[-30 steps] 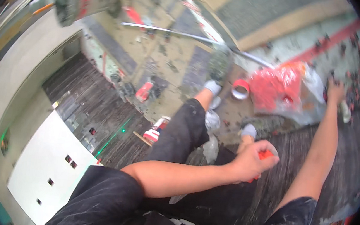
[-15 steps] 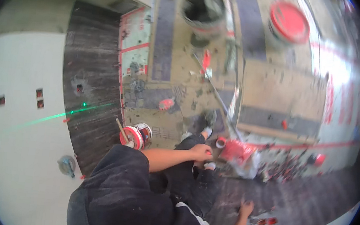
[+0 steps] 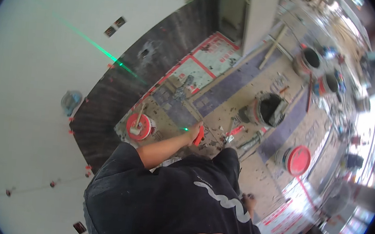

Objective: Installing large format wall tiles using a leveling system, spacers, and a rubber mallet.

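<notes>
Now that the view's swung round, the left hand [image 3: 194, 133] still curls around that orange tool [image 3: 199, 135], red-lidded bucket [image 3: 145, 130] at its nine o'clock! Right hand [image 3: 249, 202] sits toward half past four, grip I can't tell.

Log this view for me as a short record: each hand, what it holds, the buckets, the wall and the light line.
Left hand: closed around a red-orange object; exact kind unclear
Right hand: low beside the dark shirt; grip too unclear to tell
Near bucket: red on top, wooden-handled tool lying across it
Open bucket: dark inside
Other red-topped bucket: to the right of the open one
Wall: white surface beside a dark band
Green line: crosses white surface onto dark band
</notes>
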### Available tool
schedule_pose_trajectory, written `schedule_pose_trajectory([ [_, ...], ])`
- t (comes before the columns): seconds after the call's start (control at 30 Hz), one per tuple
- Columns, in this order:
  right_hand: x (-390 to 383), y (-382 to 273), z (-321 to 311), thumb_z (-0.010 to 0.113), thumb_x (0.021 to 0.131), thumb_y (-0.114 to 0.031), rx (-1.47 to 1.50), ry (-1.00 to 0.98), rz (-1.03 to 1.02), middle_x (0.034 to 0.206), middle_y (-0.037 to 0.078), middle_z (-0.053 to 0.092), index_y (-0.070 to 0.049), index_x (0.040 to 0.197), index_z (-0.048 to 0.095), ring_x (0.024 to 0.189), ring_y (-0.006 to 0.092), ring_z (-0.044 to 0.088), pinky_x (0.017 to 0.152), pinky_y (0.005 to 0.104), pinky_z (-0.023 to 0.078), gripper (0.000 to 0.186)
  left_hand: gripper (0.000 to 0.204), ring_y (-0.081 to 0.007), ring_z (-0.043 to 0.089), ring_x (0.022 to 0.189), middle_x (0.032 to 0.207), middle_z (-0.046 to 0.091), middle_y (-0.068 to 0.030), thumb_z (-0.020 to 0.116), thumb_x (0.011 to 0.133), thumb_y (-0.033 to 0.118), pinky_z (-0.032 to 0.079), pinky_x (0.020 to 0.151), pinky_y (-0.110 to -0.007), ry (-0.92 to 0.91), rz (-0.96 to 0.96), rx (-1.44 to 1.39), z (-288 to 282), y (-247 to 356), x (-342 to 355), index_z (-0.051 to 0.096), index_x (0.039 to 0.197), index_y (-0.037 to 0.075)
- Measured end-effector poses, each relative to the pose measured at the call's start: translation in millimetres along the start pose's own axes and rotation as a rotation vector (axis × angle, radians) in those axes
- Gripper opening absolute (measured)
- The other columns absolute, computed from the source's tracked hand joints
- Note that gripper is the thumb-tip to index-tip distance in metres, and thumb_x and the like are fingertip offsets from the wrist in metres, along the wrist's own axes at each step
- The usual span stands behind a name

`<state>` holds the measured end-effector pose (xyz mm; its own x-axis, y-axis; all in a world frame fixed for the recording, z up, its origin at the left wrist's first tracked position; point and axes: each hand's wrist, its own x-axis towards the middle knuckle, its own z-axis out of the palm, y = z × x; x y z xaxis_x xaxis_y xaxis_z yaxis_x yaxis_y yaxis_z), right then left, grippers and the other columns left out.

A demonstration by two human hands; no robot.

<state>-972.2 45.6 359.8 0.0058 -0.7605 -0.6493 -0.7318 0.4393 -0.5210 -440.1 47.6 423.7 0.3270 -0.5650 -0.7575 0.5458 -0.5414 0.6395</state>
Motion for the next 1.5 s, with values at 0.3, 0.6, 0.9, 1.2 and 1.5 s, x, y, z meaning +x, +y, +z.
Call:
schedule_pose_trajectory([
  [0.3,225,-355,11,0.066,0.083,-0.014,0.444,-0.484,-0.205,0.073,0.006,0.059,-0.009,0.092,0.055,0.062,0.0171,0.059,0.052,0.0317,0.049,0.015,0.046,-0.0211,0.054,0.054,0.071,0.057,-0.0052,0.050,0.090,0.059,0.044,0.048,-0.034,0.196,0.018,-0.619,-63,37,56,0.054,0.088,0.012],
  [0.6,347,-655,99,0.068,0.083,-0.016,0.101,-0.965,-0.133,0.074,0.005,0.060,-0.009,0.094,0.058,0.060,0.0174,0.060,0.049,0.0327,0.052,0.017,0.027,-0.0107,0.048,0.055,0.071,0.051,0.0034,0.061,0.091,0.041,0.037,0.042,-0.024,0.579,0.272,-0.798,-68,159,56,0.059,0.099,0.015],
  [0.9,379,-773,164,0.068,0.082,-0.014,-0.065,-0.944,-0.269,0.072,0.010,0.063,-0.006,0.091,0.057,0.052,0.0185,0.059,0.043,0.0307,0.049,0.017,0.017,-0.0114,0.048,0.052,0.073,0.054,0.0018,0.061,0.092,0.028,0.039,0.042,-0.026,1.044,0.347,-1.132,-134,184,75,0.059,0.093,0.012],
  [1.2,384,-779,140,0.068,0.079,-0.020,-0.359,-0.714,-0.352,0.067,0.005,0.058,-0.005,0.084,0.060,0.057,0.0138,0.056,0.048,0.0300,0.044,0.018,0.020,-0.0119,0.053,0.058,0.077,0.059,-0.0004,0.063,0.090,0.023,0.043,0.049,-0.027,1.086,0.526,-1.093,-298,201,136,0.062,0.099,0.006],
  [1.5,395,-749,125,0.068,0.081,-0.024,-0.336,-0.427,-0.260,0.065,0.000,0.053,-0.006,0.075,0.060,0.060,0.0101,0.048,0.056,0.0274,0.040,0.021,0.032,-0.0136,0.059,0.076,0.091,0.066,-0.0062,0.079,0.075,0.008,0.048,0.070,-0.028,1.693,0.389,-0.590,-489,246,189,0.063,0.101,-0.002],
])
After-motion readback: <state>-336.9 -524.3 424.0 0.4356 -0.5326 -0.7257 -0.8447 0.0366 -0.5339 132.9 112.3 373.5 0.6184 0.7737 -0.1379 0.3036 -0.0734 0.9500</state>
